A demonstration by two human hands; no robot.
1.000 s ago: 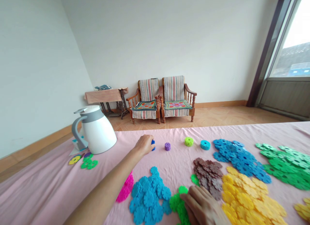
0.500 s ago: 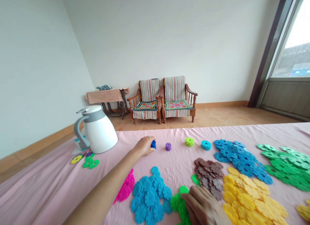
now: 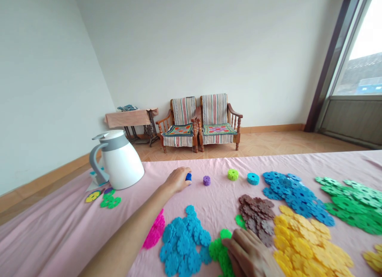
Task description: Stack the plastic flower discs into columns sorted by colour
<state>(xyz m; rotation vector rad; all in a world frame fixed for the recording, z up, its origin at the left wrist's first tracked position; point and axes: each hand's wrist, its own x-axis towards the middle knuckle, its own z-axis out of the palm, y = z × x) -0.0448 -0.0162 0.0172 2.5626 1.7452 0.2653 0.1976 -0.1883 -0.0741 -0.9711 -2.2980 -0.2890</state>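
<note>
My left hand (image 3: 178, 179) reaches to the far part of the cloth, its fingers closed round a small stack of dark blue flower-shaped plastic discs (image 3: 188, 177). Just right of it stands a purple disc stack (image 3: 207, 180), then a lime stack (image 3: 232, 174) and a light blue stack (image 3: 253, 179). Low in the view, my right hand (image 3: 249, 251) rests with bent fingers over a pile of green discs (image 3: 219, 251). Its fingertips are hidden, so any grip there cannot be seen. Brown discs (image 3: 258, 215) lie just beyond that hand.
On the pink cloth (image 3: 125, 225) lie blue (image 3: 183, 243), yellow (image 3: 307, 241), darker blue (image 3: 298, 195), green (image 3: 355, 205) and magenta (image 3: 155, 231) disc piles. A white jug (image 3: 122, 163) stands at the left, near a few loose discs (image 3: 110, 200). Two chairs (image 3: 219, 120) are by the wall.
The hands and disc piles keep their places on the cloth. The whole view has shifted very slightly to the left.
</note>
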